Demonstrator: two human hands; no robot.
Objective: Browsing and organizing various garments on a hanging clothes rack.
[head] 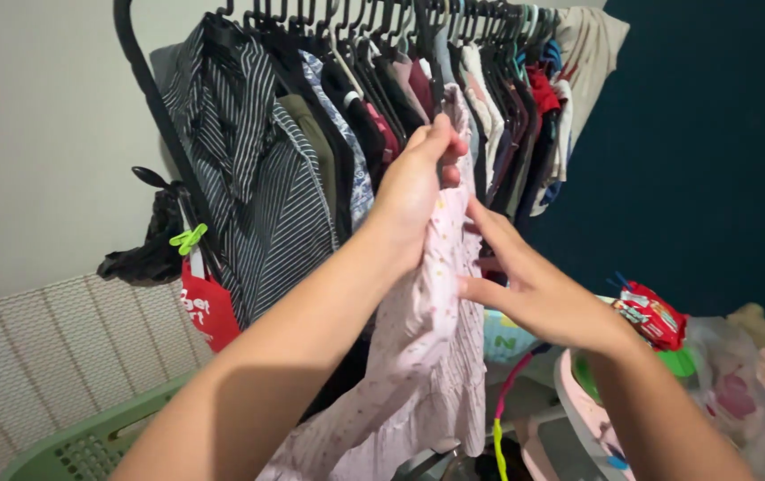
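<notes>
Left hand (pixel 418 183): I grip the top of the pink dress (pixel 427 356), centre frame.
Right hand (pixel 534 285): my open fingers touch its right edge.
Rack (pixel 146 80): crowded with clothes, upper frame.

Rack: black metal clothes rail (pixel 146 85) packed end to end with black plastic hangers (pixel 373 22); garments touch one another, with no open gap along the bar. Left end blocked by the black-and-white striped shirt (pixel 249 169). The pale pink speckled fabric garment (pixel 427 338) hangs in front of the row, just beside the dark clothes, and fills the middle. Left hand (pixel 418 183) and right hand (pixel 529 285) occupy that spot.

Free room: bare pale wall (pixel 35 134) left of the rail; dark blue wall (pixel 712 151) right of it.

Low down: green plastic laundry basket (pixel 88 441) at left, cluttered bags and a red snack packet (pixel 654 313) at right.
</notes>
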